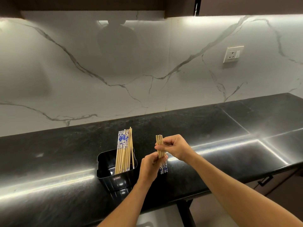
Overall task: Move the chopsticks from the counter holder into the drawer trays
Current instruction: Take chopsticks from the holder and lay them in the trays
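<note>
Head view is showing both hands raised over the glossy black stone table (65, 154). The left hand (150, 167) is curling its fingers round the lower part of a small bundle of pale wooden chopsticks (159, 142). The right hand (177, 149) is pinching the same bundle higher up between thumb and fingertips. The bundle is standing nearly upright between the hands, with plain tips pointing up beside the right hand and blue-and-white patterned ends hanging below the left hand. I cannot tell whether those ends are touching the table. Just left of the left hand, a black rectangular plastic holder (114, 176) is sitting on the table. More wooden chopsticks with blue-and-white tops (124, 149) are leaning inside it, on the side nearer the hands. Far above and right of the right hand, a white wall socket (232, 54) is sitting on the white veined marble wall (147, 63).
</note>
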